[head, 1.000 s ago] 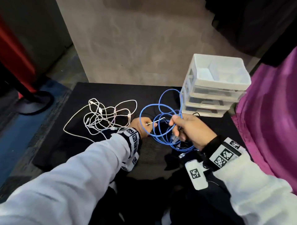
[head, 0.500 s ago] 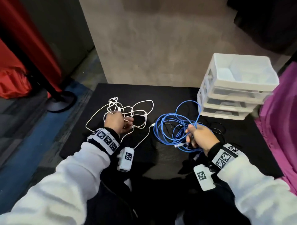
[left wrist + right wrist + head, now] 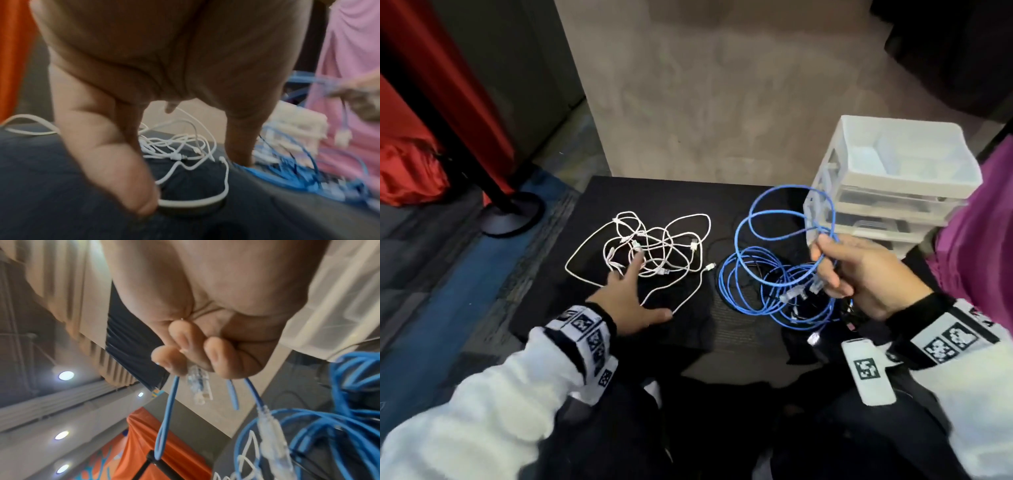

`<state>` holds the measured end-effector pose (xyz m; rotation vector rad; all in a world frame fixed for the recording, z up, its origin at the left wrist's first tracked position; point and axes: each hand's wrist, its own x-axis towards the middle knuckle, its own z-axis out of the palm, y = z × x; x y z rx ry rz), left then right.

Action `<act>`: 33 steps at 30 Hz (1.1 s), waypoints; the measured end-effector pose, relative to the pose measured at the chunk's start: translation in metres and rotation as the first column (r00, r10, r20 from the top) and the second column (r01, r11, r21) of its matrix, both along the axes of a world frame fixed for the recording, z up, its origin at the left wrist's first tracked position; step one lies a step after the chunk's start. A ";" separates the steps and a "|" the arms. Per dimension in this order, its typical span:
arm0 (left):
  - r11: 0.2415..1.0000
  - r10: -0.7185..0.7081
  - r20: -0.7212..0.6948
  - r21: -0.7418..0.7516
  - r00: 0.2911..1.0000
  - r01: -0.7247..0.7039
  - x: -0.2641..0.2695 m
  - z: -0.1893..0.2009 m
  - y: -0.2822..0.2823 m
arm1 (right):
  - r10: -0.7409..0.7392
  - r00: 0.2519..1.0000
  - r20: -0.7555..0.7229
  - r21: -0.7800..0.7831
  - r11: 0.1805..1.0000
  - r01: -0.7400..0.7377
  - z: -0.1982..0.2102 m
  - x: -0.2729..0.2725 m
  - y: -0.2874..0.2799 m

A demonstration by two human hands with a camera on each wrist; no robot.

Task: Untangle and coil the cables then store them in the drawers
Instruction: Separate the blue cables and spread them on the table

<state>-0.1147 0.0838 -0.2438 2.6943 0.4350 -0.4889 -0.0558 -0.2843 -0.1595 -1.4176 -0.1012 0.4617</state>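
Blue network cable (image 3: pixel 787 267): thin round jacket, springy, light; likely holds loop memory, so loops will want to spring open when coiled. Several loops lie on the desk (image 3: pixel 619 192) right of centre, two larger loops lifted up toward the drawers. Clear plastic plugs (image 3: pixel 198 384) at the ends look brittle at the latch tab; best taken by the jacket just behind the plug, not by the plug itself. A black cable seems mixed under the blue pile, hard to tell how tangled.

Right hand (image 3: pixel 859 274): grip is pinching strands of the blue cable, fingers (image 3: pixel 183 340) curled in around them, one clear plug sticking out below the fist in the right wrist view.

White charging cables (image 3: pixel 650 246): thinner, softer, limp, smooth jacket, probably slippery; loose knotty tangle on the desk left of centre, small white connectors scattered through it. More than one cable, count unclear. Judged easiest to start from a free connector end and feed it back through.

Left hand (image 3: pixel 630 301): grip spread, fingers straight, fingertips at the near edge of the white tangle, holding nothing; one finger touches a white strand in the left wrist view.

Drawer unit (image 3: pixel 893 192): translucent white plastic, stacked drawers, open tray on top, at the desk's far right corner. Drawers look shut, nothing stored yet.

Desk top is matte black. Pink fabric (image 3: pixel 983 222) at right, red drape (image 3: pixel 407 144) at left.
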 end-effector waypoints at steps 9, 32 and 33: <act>0.972 -0.049 -0.025 0.231 0.998 0.054 0.083 -0.008 0.022 | -0.021 0.987 0.159 0.001 1.000 0.021 0.058 -0.023 -0.006; 0.968 0.164 0.177 0.162 0.970 -0.193 0.144 0.004 0.087 | 0.141 0.988 -0.060 -0.736 0.662 -0.139 -0.047 0.161 0.047; 0.963 0.208 0.267 0.115 0.941 -0.246 0.141 0.010 0.084 | 0.127 0.984 -0.127 -0.764 0.620 -0.178 -0.062 0.162 0.043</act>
